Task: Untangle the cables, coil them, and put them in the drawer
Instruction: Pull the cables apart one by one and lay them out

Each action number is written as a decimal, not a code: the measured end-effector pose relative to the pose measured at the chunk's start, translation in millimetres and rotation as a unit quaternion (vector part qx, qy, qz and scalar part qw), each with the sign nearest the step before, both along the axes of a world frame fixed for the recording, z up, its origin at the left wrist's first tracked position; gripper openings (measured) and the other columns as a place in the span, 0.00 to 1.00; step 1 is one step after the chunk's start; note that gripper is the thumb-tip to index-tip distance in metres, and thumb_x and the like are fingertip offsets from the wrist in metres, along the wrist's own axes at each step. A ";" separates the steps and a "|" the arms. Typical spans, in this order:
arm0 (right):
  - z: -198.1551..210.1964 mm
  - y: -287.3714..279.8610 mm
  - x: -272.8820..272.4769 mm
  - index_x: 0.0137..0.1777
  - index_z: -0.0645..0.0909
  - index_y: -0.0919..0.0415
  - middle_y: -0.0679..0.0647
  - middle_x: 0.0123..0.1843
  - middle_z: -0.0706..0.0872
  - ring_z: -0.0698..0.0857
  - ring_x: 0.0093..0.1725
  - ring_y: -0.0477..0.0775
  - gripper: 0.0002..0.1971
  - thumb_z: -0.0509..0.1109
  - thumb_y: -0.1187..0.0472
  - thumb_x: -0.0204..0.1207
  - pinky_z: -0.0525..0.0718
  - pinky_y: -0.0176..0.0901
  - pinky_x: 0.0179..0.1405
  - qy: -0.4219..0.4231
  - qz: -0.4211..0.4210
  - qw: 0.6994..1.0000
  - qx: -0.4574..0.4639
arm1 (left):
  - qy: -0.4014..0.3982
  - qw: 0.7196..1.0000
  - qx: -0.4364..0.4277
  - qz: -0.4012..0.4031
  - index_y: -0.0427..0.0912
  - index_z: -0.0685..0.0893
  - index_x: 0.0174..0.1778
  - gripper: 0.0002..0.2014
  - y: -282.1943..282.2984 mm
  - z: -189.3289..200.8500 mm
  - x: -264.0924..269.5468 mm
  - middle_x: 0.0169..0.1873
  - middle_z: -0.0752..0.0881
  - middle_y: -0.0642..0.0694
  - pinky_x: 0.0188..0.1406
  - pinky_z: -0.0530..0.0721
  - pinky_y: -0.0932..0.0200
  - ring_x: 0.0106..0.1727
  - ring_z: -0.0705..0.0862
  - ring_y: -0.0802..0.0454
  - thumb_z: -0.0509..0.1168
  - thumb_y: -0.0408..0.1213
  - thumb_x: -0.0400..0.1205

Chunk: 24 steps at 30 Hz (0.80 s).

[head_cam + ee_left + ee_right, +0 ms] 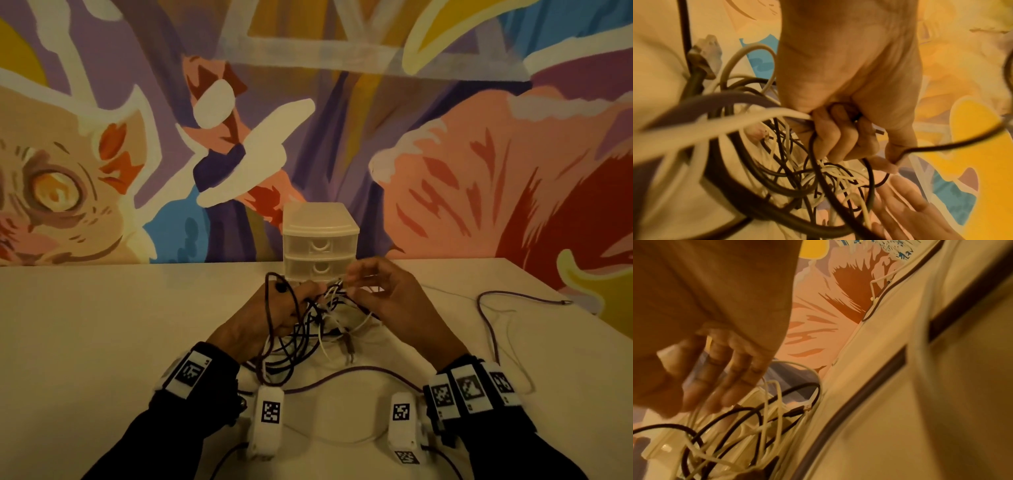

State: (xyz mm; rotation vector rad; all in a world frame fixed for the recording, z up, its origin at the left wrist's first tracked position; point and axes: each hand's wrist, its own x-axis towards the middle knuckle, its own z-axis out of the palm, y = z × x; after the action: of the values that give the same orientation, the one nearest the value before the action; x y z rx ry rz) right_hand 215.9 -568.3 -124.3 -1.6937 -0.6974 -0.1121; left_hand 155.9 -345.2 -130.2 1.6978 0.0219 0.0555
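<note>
Black-and-white cable tangle [310, 329] in clenched left hand [270, 317], right hand [387, 301] loosely spread.

We can read no words, brands or numbers anywhere. The only signs are black-and-white square code markers on the wrist bands [191, 373] and on the two white camera units [269, 413] near us.

One small translucent plastic drawer unit [321, 240] shows two drawer fronts. One knot of dark and white cables [308, 329]; individual cables cannot be counted.
</note>
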 end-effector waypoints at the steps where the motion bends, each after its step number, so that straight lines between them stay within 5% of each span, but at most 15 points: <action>1: -3.5 1.8 -0.1 0.60 0.91 0.51 0.47 0.59 0.93 0.92 0.61 0.47 0.13 0.83 0.66 0.78 0.90 0.42 0.55 -0.020 0.000 0.999 -0.030 | 0.004 1.000 0.011 -0.012 0.53 0.86 0.30 0.19 0.4 -2.1 1.0 0.27 0.71 0.48 0.26 0.61 0.59 0.26 0.64 0.52 0.73 0.54 0.87; 3: -9.3 5.9 -0.8 0.59 0.93 0.46 0.43 0.60 0.92 0.90 0.62 0.43 0.15 0.86 0.60 0.75 0.90 0.38 0.56 -0.028 0.001 0.997 -0.069 | 0.006 0.999 0.018 -0.031 0.45 0.88 0.43 0.18 0.7 -4.0 0.1 0.30 0.71 0.47 0.28 0.64 0.58 0.29 0.65 0.51 0.76 0.58 0.82; 5: -10.8 6.2 2.9 0.56 0.94 0.48 0.42 0.55 0.95 0.92 0.58 0.41 0.12 0.86 0.62 0.75 0.89 0.37 0.58 -0.039 -0.025 0.996 -0.073 | 0.004 0.999 0.040 -0.037 0.37 0.92 0.51 0.27 -1.5 -4.3 -0.7 0.28 0.69 0.51 0.26 0.62 0.60 0.28 0.63 0.55 0.78 0.62 0.78; 9: -5.7 3.2 2.3 0.46 0.95 0.50 0.42 0.42 0.96 0.94 0.45 0.39 0.05 0.84 0.62 0.77 0.90 0.39 0.51 -0.021 -0.092 0.995 -0.043 | 0.032 0.995 0.081 -0.044 0.58 0.96 0.59 0.21 -5.1 -2.9 -3.6 0.29 0.68 0.53 0.27 0.59 0.58 0.29 0.61 0.56 0.70 0.67 0.84; 13: 8.3 -4.9 1.9 0.47 0.95 0.49 0.45 0.41 0.96 0.95 0.42 0.48 0.05 0.81 0.61 0.79 0.95 0.52 0.40 -0.041 -0.209 0.973 0.082 | 0.060 0.996 0.059 -0.042 0.53 0.91 0.67 0.23 -3.6 -6.4 0.5 0.30 0.73 0.51 0.26 0.57 0.58 0.26 0.61 0.55 0.67 0.65 0.87; 17: 14.1 -11.5 1.9 0.50 0.94 0.53 0.50 0.42 0.96 0.96 0.47 0.53 0.04 0.79 0.63 0.82 0.92 0.44 0.32 -0.024 -0.203 0.968 0.143 | 0.056 0.997 0.052 -0.019 0.50 0.92 0.63 0.22 -4.7 -6.5 2.2 0.28 0.76 0.52 0.24 0.58 0.58 0.25 0.62 0.56 0.65 0.63 0.89; 21: 24.8 -25.4 8.3 0.56 0.93 0.64 0.54 0.47 0.96 0.96 0.47 0.54 0.05 0.78 0.66 0.83 0.95 0.48 0.44 -0.050 -0.259 0.919 0.293 | 0.070 0.997 0.021 -0.017 0.57 0.93 0.65 0.20 -1.1 -9.4 5.6 0.30 0.75 0.52 0.23 0.56 0.60 0.24 0.61 0.56 0.63 0.63 0.90; 24: 24.4 -26.3 9.1 0.57 0.93 0.63 0.54 0.48 0.97 0.96 0.51 0.57 0.05 0.78 0.65 0.84 0.96 0.53 0.50 -0.028 -0.244 0.925 0.291 | 0.068 0.997 0.009 0.018 0.52 0.94 0.61 0.23 3.3 -10.9 5.5 0.30 0.74 0.51 0.22 0.56 0.60 0.24 0.60 0.56 0.61 0.64 0.90</action>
State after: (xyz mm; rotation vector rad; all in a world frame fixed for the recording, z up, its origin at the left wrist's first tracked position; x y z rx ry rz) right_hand 225.0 -594.5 -99.9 -1.2493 -0.2253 -0.6584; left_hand 161.4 -341.8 -141.1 1.7162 0.1547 -0.0321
